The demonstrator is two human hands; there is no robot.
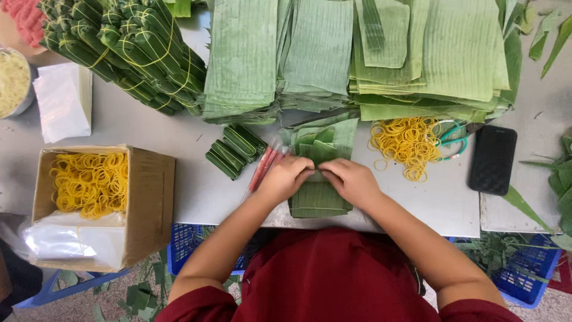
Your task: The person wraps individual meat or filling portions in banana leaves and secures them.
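Observation:
My left hand [285, 178] and my right hand [351, 180] meet over a small stack of cut banana-leaf pieces [319, 200] at the table's front edge. Their fingers pinch a folded green leaf [319, 154] between them, and what lies under the fingers is hidden. Several pink sausage-like sticks in clear wrap [265, 167] lie just left of my left hand. A few finished leaf-wrapped bundles [235, 150] rest further left. A loose heap of yellow rubber bands [406, 143] sits to the right of my right hand.
Tall stacks of cut banana leaf [357, 53] fill the back. A pile of tied leaf bundles [128, 50] is back left. A cardboard box [152, 200] with yellow bands stands front left. A black phone [493, 158] and teal scissors [454, 138] lie right. Blue crates [524, 262] sit below.

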